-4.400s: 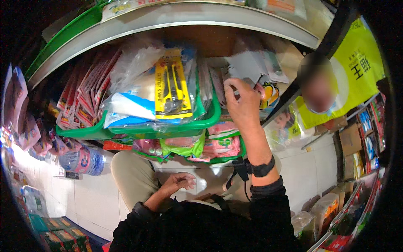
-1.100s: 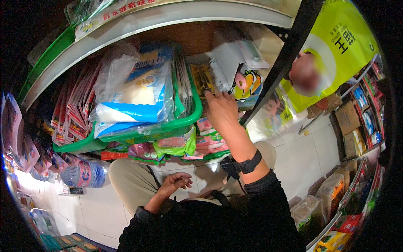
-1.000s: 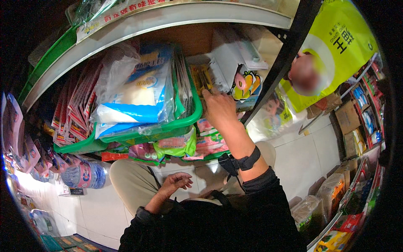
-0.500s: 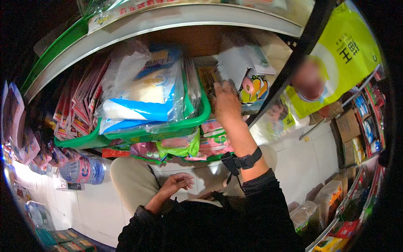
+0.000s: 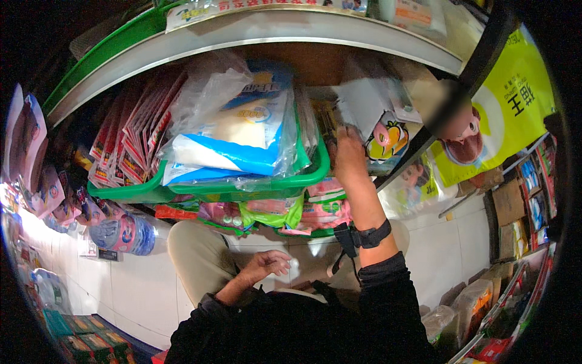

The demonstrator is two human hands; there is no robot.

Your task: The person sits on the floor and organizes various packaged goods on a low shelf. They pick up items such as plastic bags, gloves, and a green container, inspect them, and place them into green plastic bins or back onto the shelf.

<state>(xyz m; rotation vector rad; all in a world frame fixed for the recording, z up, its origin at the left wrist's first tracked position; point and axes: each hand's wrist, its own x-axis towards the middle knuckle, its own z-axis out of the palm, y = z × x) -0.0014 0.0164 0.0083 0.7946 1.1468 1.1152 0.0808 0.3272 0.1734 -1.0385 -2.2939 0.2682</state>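
My right hand (image 5: 350, 159) reaches into the shelf, in the narrow gap between a green plastic basket (image 5: 254, 193) and a white box (image 5: 365, 100) bearing a colourful fruit picture. Its fingers stretch forward against the near edge of the box; their tips are partly hidden, and I see nothing held. In the basket, a blue-and-white plastic package (image 5: 233, 151) lies under crumpled clear film. My left hand (image 5: 267, 266) hovers low over my lap, fingers loosely bent and apart, holding nothing.
Red-and-white packets (image 5: 136, 142) stand at the basket's left. Pink and green packages (image 5: 273, 209) lie beneath it. A metal shelf edge (image 5: 254, 31) runs overhead. A dark post (image 5: 445, 130) and a yellow-green bag (image 5: 497, 109) are at the right. Bottled water (image 5: 130, 235) is at the left.
The view has shifted, so the shelf sits further right. My right hand stays beside the white box, slightly deeper in the gap. My left hand remains over my lap.
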